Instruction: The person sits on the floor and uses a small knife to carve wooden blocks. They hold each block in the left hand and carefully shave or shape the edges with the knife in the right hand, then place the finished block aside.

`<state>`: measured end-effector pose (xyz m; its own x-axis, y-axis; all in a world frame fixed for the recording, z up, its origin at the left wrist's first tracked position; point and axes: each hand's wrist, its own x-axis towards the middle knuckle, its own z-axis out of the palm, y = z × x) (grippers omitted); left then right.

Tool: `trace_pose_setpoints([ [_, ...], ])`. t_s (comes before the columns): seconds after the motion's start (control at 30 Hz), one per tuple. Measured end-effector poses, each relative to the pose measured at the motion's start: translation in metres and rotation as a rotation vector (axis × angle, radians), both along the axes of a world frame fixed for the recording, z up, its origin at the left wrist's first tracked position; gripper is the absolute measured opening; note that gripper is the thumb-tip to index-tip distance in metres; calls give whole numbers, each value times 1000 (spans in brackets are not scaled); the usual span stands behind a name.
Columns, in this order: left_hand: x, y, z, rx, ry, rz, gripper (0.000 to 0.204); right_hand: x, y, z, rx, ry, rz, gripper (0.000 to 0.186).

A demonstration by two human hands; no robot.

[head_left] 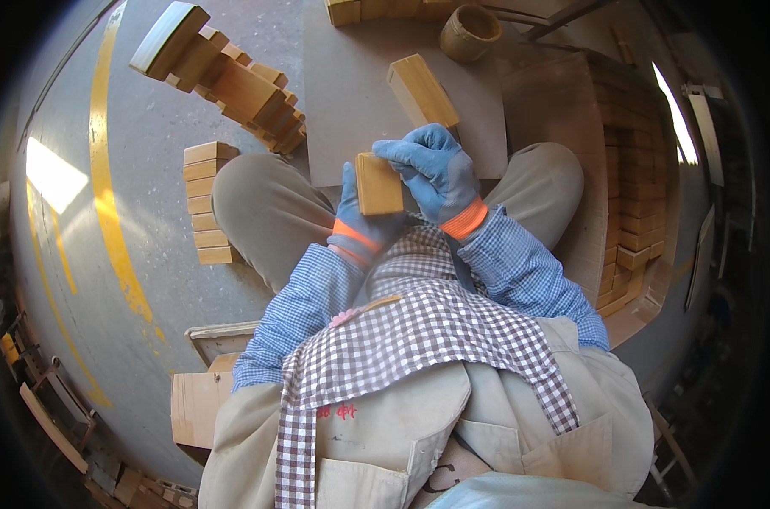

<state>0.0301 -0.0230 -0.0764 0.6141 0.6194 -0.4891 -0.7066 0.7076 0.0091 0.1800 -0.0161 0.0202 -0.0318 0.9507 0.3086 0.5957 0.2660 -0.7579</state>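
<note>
Both hands wear blue gloves with orange cuffs. My left hand (355,208) grips a small varnished wooden block (380,187) upright between my knees, its fingers mostly hidden behind it. My right hand (427,170) is closed at the block's upper right corner, thumb and fingertips bent against it; whether anything small is pinched there I cannot make out. Just beyond, a longer wooden block (421,89) lies on a grey board (334,110).
A stepped stack of blocks (245,89) stands at the upper left, a column (205,204) by my left knee. A round container (470,32) is at the back. A large cardboard box (555,102) of blocks fills the right; a carton (190,407) sits lower left.
</note>
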Motion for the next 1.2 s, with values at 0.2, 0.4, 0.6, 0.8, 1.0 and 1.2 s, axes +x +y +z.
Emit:
trace_pose_setpoints([
  [0.2, 0, 0, -1, -38, -64, 5, 56, 0, 4, -4, -1, -77, 37, 31],
  [0.4, -3, 0, -5, -122, -346, -7, 65, 4, 0, 1, 20, -87, 134, 27],
  [0.6, -8, -1, -7, -224, -599, -30, 73, 3, -6, 5, 95, -170, 177, 20],
  [0.8, -10, -4, -9, -189, -624, -30, 70, 1, -18, 8, 59, -75, 272, 22],
  [1.0, -12, -6, -26, 252, -256, -101, 55, 5, -36, 4, -201, 354, 193, 19],
  [1.2, -12, -6, -27, 814, 532, -192, 50, -1, -32, -14, -625, 958, -304, 15],
])
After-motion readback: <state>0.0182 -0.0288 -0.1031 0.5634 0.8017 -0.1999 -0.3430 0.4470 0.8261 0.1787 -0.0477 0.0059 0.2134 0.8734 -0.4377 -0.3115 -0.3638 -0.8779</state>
